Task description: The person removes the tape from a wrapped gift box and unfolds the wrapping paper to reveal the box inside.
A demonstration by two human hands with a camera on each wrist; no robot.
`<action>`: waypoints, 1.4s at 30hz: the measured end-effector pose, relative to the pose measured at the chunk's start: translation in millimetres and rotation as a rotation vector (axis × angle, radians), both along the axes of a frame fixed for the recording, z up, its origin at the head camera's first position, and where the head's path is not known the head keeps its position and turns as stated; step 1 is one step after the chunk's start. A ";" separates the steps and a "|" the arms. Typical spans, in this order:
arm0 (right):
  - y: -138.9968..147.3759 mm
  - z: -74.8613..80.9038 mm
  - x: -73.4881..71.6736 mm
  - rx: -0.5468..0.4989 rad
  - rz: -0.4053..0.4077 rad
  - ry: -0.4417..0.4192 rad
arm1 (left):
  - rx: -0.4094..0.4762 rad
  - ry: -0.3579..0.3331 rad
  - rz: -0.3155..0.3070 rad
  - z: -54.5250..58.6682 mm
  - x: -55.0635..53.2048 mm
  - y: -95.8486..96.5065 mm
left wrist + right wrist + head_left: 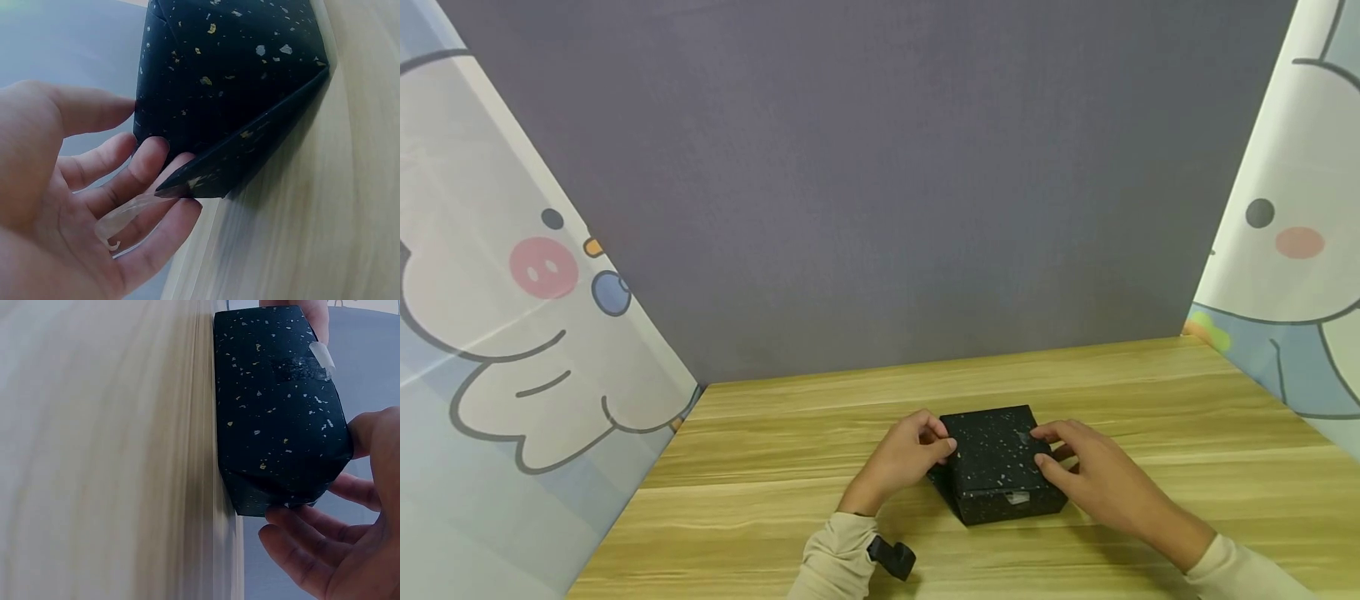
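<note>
A box wrapped in black speckled paper (1000, 454) lies flat on the wooden table between both hands. At its left end a pointed paper flap (250, 140) sticks out, with a strip of clear tape (128, 215) at its tip. My left hand (904, 454) holds that end, thumb on the box's edge, fingertips against the end and behind the flap. My right hand (1093, 475) holds the opposite end with thumb and curled fingers; folded paper covers that end. On the front side hangs a loose whitish tape piece (322, 357).
The light wooden table (760, 467) runs back to a grey panel (880, 183). Cartoon-printed sheets (497, 275) flank it on both sides. A black strap (891, 557) is at the left sleeve's cuff.
</note>
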State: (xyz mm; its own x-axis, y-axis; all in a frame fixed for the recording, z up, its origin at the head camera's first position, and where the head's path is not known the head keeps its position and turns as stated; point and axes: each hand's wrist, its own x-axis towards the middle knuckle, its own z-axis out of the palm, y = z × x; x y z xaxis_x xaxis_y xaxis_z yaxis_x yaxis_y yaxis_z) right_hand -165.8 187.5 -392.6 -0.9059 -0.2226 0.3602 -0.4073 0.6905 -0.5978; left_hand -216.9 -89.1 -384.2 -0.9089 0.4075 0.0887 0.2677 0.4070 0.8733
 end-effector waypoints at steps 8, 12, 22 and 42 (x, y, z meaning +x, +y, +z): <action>1.8 -1.0 1.1 0.044 -0.015 0.046 | -0.041 -0.015 -0.035 2.5 -0.7 0.4; -0.3 -1.0 1.3 0.061 -0.055 0.059 | -0.061 -0.021 -0.039 3.1 0.0 0.6; -5.0 1.3 2.1 0.108 -0.161 0.124 | -0.078 -0.007 -0.047 2.0 0.9 3.0; -3.4 4.7 2.1 0.174 -0.209 0.218 | -0.068 0.001 -0.047 1.0 3.4 7.6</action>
State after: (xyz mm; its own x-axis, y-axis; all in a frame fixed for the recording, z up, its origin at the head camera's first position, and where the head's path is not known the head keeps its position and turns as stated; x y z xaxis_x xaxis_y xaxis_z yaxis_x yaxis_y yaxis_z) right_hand -163.6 184.1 -387.9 -0.8442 -0.1154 0.5235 -0.3514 0.8566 -0.3779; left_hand -213.5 -81.6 -383.2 -0.8884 0.4551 0.0599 0.2885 0.4521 0.8440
